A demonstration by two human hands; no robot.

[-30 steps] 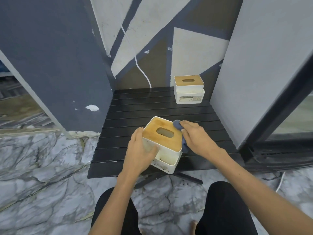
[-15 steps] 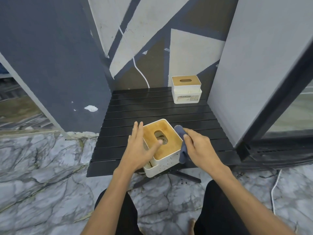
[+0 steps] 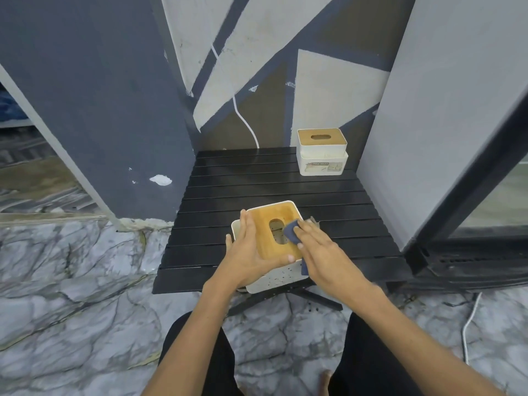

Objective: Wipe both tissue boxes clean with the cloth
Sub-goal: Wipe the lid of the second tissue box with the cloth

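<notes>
Meanwhile, at the near edge of a black slatted table (image 3: 251, 181), a person steadies the near tissue box (image 3: 274, 244), a white plastic holder with a bamboo lid, as the wipe-down proceeds. At left, the left hand (image 3: 251, 255) cups the box's left side, fingers laid straight along the lid's edge and the thumb hooked over its near rim, so the box is clasped rather than merely touched. The box looks light and rigid, with smooth walls likely to slip under a sideways push; bracing it by two opposite sides, as seen, appears the safest hold, while the lid, which may simply rest in place, seems best pressed and not lifted. At centre, a dark blue cloth (image 3: 291, 231), soft and folded, lies on the lid beside the oval slot, its tail hanging down the box's right wall. To its right, the right hand (image 3: 317, 252) presses the cloth flat with straight fingers, palm down, wrist low, forearm reaching in from the lower right. Farther right, the second tissue box (image 3: 322, 152) stands upright at the table's far corner, well apart from both hands.
</notes>
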